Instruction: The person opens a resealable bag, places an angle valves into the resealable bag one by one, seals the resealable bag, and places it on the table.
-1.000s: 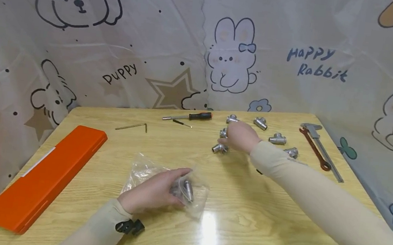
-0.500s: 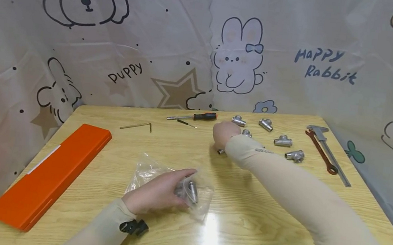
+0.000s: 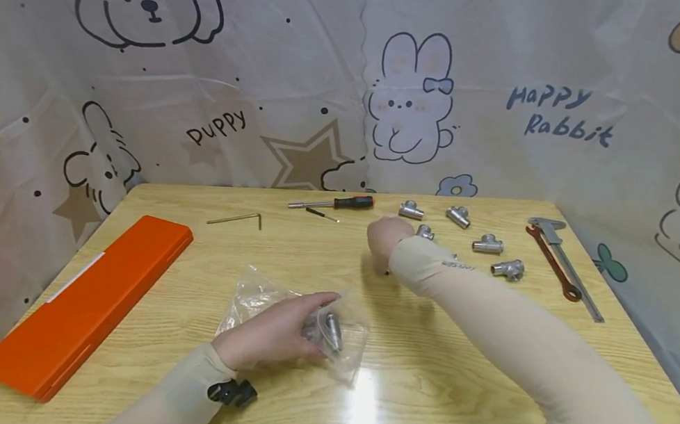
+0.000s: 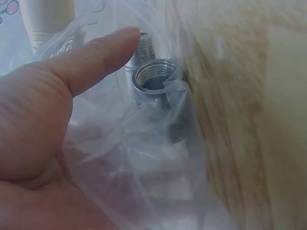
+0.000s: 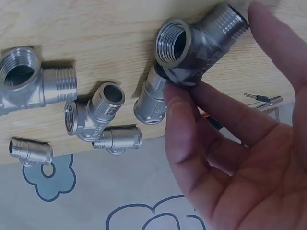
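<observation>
My left hand (image 3: pixel 276 331) grips a clear plastic bag (image 3: pixel 247 299) on the table, its thumb and fingers curved around the bulge. Metal threaded pipe fittings (image 4: pixel 156 79) show through the film, one with its ring-shaped opening facing up. Farther out, my right hand (image 3: pixel 388 242) pinches a metal pipe tee (image 5: pixel 206 45) between thumb and fingertips; the head view hides that tee behind the hand. More pipe tees lie close by, including one (image 3: pixel 426 232) beside the wrist and another (image 3: pixel 411 210) behind it.
Several tees, among them one at the right (image 3: pixel 508 269), are spread over the far right. Beyond them lie a red-brown wrench (image 3: pixel 553 261) and a caliper (image 3: pixel 572 277). A screwdriver (image 3: pixel 341 202) and hex key (image 3: pixel 235 219) lie at the back, an orange case (image 3: pixel 90 302) at left.
The right hand has moved left and nearer from among the tees, and now covers the nearest one, which showed earlier. The left hand stays on the bag. The head view shifted slightly.
</observation>
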`<action>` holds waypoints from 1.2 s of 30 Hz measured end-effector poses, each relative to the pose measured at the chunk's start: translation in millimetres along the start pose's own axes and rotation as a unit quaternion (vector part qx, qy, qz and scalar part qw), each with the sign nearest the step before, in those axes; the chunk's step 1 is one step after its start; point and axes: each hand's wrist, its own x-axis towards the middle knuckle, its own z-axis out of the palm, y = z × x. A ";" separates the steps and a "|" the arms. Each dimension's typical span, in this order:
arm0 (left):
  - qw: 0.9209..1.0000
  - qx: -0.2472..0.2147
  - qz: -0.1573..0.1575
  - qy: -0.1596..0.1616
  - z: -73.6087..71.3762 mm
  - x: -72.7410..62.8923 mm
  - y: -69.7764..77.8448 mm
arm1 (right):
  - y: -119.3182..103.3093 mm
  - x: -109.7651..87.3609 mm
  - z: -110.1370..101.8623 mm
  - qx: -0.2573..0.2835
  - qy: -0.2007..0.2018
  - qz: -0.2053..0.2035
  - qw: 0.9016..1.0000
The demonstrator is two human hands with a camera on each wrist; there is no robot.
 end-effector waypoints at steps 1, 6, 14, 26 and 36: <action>1.000 -0.001 0.000 0.000 0.0 0.1 0.1 | -0.1 -0.9 -0.6 -0.008 -0.004 -0.001 1.000; 1.000 -0.003 -0.002 -0.002 -0.1 0.1 0.5 | 1.8 -7.6 -2.9 -0.003 -0.015 -0.019 1.000; 1.000 -0.006 -0.005 -0.001 1.5 0.9 0.9 | 27.6 -31.4 -5.1 0.177 0.033 -0.049 0.982; 1.000 -0.004 -0.015 -0.001 -0.6 0.5 1.0 | 41.2 -108.1 47.5 0.498 0.103 -0.108 0.854; 1.000 -0.009 -0.016 0.001 1.4 1.5 1.2 | -3.7 -116.9 90.4 0.608 0.042 -0.162 0.776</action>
